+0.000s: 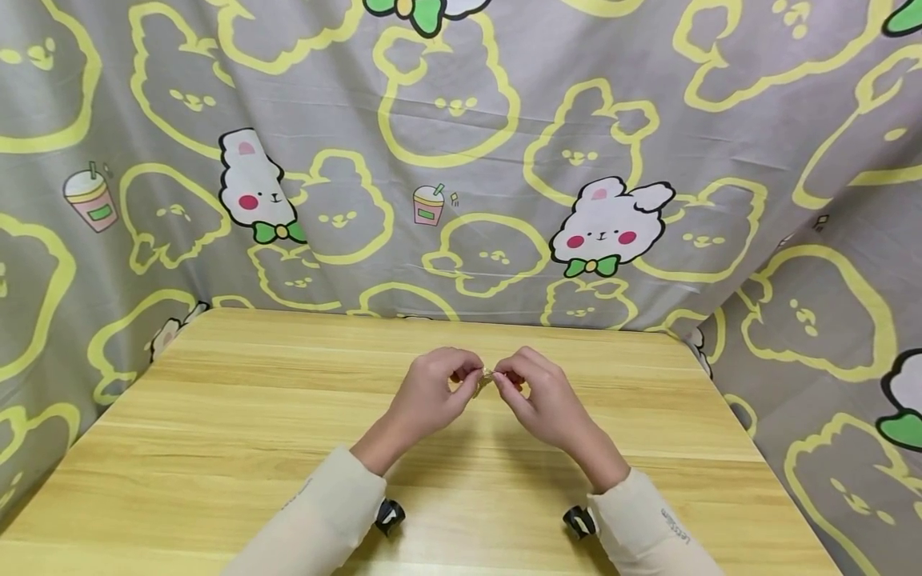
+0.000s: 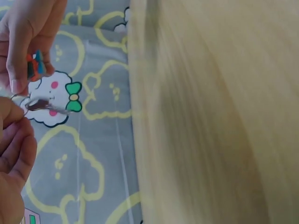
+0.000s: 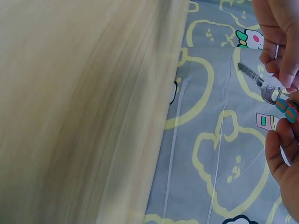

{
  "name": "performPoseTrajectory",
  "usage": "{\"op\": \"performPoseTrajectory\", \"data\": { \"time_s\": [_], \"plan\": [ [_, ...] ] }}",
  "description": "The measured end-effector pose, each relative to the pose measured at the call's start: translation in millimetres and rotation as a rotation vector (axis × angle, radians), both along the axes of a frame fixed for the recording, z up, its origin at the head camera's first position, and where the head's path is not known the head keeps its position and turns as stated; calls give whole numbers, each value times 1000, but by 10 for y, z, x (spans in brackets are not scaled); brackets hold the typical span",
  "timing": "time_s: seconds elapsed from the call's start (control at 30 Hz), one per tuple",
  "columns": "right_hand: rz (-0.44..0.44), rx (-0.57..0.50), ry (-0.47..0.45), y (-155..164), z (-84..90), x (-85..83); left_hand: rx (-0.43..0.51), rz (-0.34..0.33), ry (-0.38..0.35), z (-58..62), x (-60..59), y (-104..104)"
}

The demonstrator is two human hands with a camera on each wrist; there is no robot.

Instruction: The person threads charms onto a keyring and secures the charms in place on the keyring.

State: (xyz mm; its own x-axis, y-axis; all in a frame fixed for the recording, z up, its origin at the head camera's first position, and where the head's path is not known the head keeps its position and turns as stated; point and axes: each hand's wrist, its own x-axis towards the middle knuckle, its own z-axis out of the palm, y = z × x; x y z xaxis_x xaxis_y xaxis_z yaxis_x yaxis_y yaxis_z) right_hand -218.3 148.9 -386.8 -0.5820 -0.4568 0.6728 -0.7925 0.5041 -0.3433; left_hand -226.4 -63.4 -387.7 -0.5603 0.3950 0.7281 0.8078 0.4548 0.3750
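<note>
Fingertips tight on both sides here: the left hand (image 1: 435, 390) pinches at the head of a silver key (image 3: 267, 86), the right hand (image 1: 542, 396) pinching at a thin metal ring (image 2: 19, 98); exactly which edge each thumb presses is hidden. The key sits between the hands, shaft slanting downward, and a blue-and-orange charm (image 3: 287, 109) hangs right at the right fingertips. Below them spreads the wood-grain table (image 1: 274, 432). Cream sleeves (image 1: 324, 512) reach in, black wrist pieces (image 1: 390, 517) beneath, and a grey patterned curtain (image 1: 497, 184) backs it all.
</note>
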Motion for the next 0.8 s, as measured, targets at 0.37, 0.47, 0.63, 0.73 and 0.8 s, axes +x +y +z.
{"op": "performPoseTrajectory", "data": {
  "time_s": [0.37,0.47,0.63,0.73,0.8],
  "plan": [
    [2,19,18,22,-4,-19,-80,-4,88,47,6,-15],
    [8,15,16,9,-10,-18,6,2,25,31,8,-8],
    [14,23,1,-32,-13,-10,74,21,-88,34,16,-15],
    [13,28,0,-42,-12,-12,50,10,-92,36,9,-32],
    [10,28,6,-38,-10,-16,21,-4,-55,31,-2,-35]
  ]
}}
